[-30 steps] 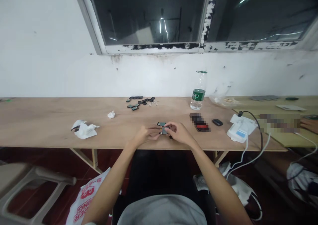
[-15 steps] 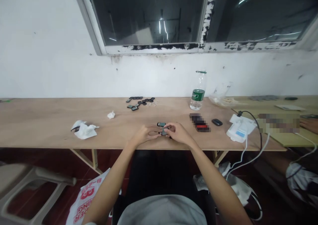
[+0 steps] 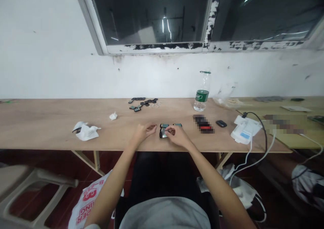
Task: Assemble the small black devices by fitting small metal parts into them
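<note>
My left hand (image 3: 144, 133) hovers just above the plywood table (image 3: 50, 121), fingers loosely apart and holding nothing. My right hand (image 3: 178, 136) grips a small dark square piece with a glossy teal face (image 3: 163, 133), its fingers over the piece's right part. Just beyond my hands, two similar flat pieces (image 3: 164, 125) (image 3: 177, 124) lie on the wood. A scattered group of more dark square pieces (image 3: 141, 104) sits farther back on the table, with tiny pale metal bits (image 3: 155, 104) beside it.
A green-labelled water bottle (image 3: 201, 92) stands at the back. Crumpled tissues (image 3: 84, 132) lie left. To the right are a pixelated object (image 3: 204, 123), a small black oval object (image 3: 221, 123), and a white device (image 3: 245, 130) with cables hanging over the front edge.
My left hand has come away from the pieces and moved left, now holding nothing. A second piece now lies separately at the far right of the hands.
</note>
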Motion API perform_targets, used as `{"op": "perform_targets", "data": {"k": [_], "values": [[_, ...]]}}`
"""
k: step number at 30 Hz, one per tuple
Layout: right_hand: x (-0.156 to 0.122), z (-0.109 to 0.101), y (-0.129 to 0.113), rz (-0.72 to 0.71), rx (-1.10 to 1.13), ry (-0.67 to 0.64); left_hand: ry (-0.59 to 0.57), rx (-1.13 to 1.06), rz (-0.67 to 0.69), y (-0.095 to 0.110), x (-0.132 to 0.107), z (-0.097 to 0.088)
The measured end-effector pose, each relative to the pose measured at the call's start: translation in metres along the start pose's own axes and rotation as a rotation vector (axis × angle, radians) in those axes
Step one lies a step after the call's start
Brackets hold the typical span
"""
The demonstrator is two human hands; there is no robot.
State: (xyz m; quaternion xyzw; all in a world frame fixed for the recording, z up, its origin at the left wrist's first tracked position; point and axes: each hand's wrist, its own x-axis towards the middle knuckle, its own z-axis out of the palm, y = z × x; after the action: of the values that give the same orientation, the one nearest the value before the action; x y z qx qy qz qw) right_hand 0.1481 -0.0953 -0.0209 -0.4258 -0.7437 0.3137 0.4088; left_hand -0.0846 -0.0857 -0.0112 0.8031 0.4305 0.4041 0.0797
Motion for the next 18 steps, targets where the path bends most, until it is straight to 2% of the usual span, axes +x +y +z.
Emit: {"op": "perform_targets", "data": {"k": [6,11,14,18], "values": [[-0.003,0.005,0.010,-0.014,-0.226,-0.054,-0.082,0.061,-0.153,-0.033,0.003,-0.013],[-0.004,0.001,0.007,-0.127,-0.364,-0.033,-0.185,-0.031,-0.216,-0.045,-0.002,-0.011],[-0.002,-0.011,0.008,-0.152,-0.355,0.018,-0.254,-0.080,-0.222,-0.047,-0.003,-0.010],[0.002,-0.037,0.020,-0.151,-0.332,0.080,-0.306,-0.104,-0.232,-0.048,-0.002,-0.010]]}}
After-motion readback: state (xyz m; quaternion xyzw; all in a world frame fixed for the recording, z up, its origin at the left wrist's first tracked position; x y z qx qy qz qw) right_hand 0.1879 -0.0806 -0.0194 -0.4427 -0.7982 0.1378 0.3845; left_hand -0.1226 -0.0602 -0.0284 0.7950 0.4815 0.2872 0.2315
